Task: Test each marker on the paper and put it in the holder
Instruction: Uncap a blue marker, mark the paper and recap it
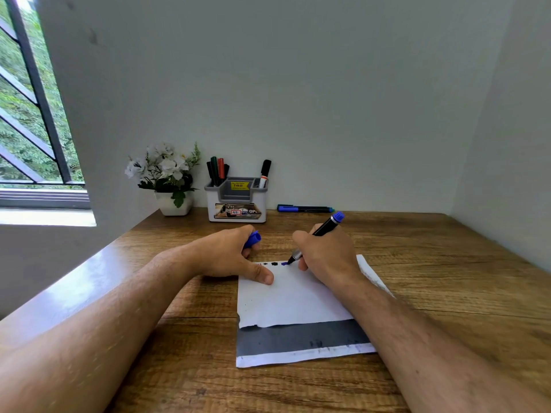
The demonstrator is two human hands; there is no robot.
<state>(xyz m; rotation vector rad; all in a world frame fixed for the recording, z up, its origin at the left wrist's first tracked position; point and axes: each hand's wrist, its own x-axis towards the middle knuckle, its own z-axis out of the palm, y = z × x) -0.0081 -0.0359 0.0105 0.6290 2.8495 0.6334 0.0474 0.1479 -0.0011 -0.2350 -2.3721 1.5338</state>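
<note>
The right hand (325, 257) pinched the blue marker (319, 236); the left hand (229, 254), clutching its cap (253, 238), pinned the paper (292, 296), which could slide and smear if released.

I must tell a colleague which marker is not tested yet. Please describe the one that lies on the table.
Find the white holder at the wall. Right of it, a marker lies flat on the wooden table. It is the only one lying down, capped, with blue ends.

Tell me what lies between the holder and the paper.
In the head view, the left hand with the blue cap, then bare table, between holder and paper.
</note>
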